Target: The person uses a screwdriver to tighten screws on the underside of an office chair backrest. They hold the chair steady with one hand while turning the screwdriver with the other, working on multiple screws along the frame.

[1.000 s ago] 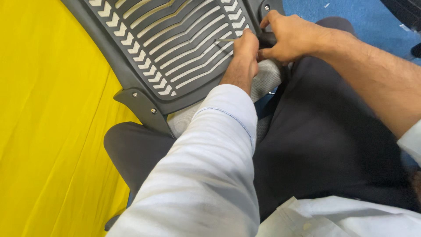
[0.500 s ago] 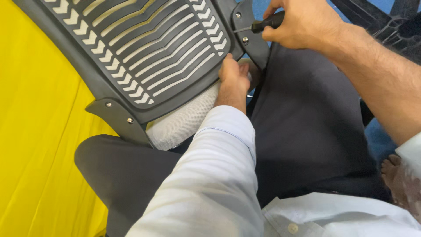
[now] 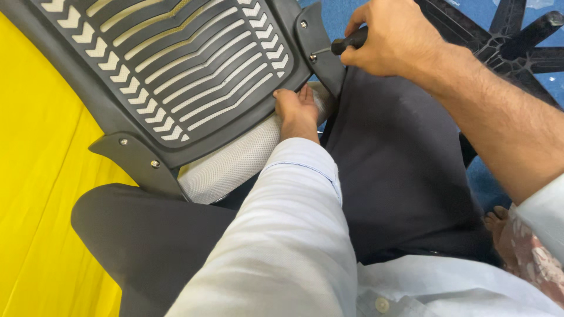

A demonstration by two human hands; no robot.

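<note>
The right hand (image 3: 392,40) is curled tight around a black-handled screwdriver (image 3: 348,43), whose long axis runs left toward a screw (image 3: 313,57) on the chair back's (image 3: 176,64) side bracket — tip at or just touching the head. The left hand (image 3: 296,111), fingers pressed flat together, braces the back's lower rim just below, nearer the white mesh cushion (image 3: 229,164). Open room lies right of the bracket — the chair base (image 3: 517,35) sits well apart.
</note>
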